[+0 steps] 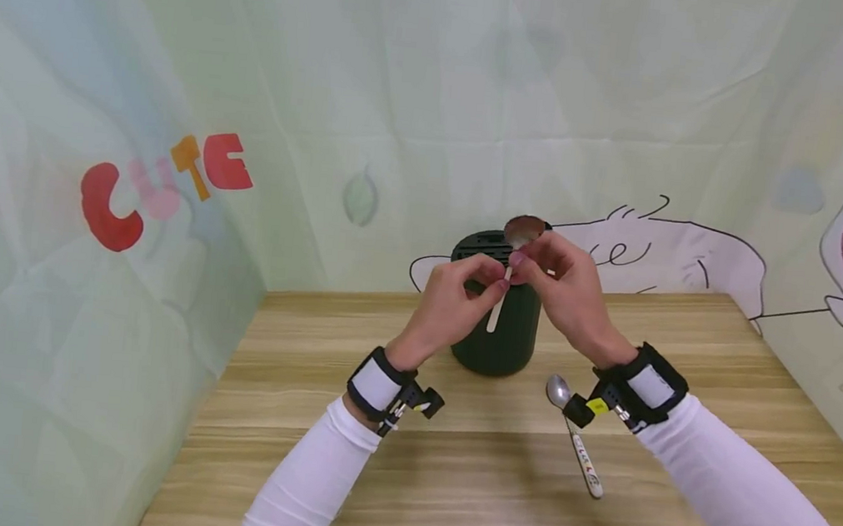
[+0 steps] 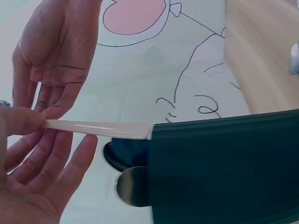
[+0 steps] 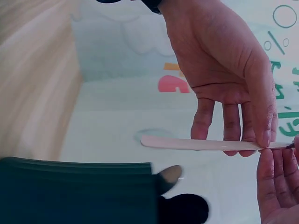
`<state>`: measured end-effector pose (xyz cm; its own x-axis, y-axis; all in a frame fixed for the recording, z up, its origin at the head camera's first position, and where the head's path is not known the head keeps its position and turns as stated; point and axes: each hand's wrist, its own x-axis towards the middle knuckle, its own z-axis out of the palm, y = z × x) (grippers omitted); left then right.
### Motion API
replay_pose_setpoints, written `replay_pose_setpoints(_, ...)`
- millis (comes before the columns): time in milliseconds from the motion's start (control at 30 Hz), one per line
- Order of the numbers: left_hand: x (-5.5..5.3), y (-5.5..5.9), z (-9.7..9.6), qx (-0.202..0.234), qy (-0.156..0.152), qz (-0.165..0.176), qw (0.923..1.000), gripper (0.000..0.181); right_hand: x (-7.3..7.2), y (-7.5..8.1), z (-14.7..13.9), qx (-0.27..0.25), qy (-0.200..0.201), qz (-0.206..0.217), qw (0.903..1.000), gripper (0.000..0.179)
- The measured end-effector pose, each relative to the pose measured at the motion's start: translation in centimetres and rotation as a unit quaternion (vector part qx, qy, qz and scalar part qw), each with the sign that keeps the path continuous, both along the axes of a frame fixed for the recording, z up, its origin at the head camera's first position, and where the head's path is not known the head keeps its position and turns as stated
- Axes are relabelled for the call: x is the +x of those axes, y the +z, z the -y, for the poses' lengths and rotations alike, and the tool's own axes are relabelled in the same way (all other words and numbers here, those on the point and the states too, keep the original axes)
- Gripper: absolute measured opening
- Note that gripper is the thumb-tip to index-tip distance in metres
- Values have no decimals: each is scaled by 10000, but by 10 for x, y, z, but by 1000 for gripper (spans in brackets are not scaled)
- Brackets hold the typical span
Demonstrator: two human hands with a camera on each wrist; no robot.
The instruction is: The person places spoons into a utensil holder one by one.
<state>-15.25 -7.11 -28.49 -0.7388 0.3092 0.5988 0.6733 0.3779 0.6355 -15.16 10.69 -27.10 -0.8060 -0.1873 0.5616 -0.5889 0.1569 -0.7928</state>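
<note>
A spoon with a metal bowl (image 1: 524,231) and a pale, smooth handle (image 2: 103,129) is held up in both hands, bowl uppermost and handle slanting down. My left hand (image 1: 455,304) pinches the handle between thumb and fingertips. Higher up, close to the bowl, my right hand (image 1: 568,291) pinches the same spoon; the fingertips of both hands nearly meet. Behind the hands stands a dark green canister (image 1: 498,349) with a slotted top, partly hidden by them. In the left wrist view the handle's end overlaps the canister's rim.
Another spoon (image 1: 580,448), with a patterned white handle, lies on the wooden table (image 1: 287,418) to the right, by the right wrist. Blurred rounded tips (image 2: 133,186) show beyond the canister's mouth. Printed cloth walls (image 1: 379,59) enclose the table at the back and sides.
</note>
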Motion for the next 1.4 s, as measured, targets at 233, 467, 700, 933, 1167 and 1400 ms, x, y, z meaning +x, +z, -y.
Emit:
replay_pose_setpoints(233,-7,30,2,113,-116,-354,9992,16,-6,33,3,177,-68,-259,9995,17)
replay_pose_setpoints(467,-16,56,4,204,-16,-495,9986,15,-19,59,7,-7,61,-275,9996,15)
replay_pose_setpoints(700,-27,69,5,167,157,-541,9983,16,-32,71,10,-367,230,-216,9988,11)
replay_pose_setpoints(933,-40,68,6,223,126,-254,9994,17,-48,69,12,-313,216,-128,9992,10)
replay_pose_setpoints(1167,-57,51,8,201,127,45,9997,16,-59,58,13,171,55,223,9996,14)
replay_pose_setpoints(1400,-64,37,10,307,14,273,9992,15,-63,47,13,350,63,448,9984,20)
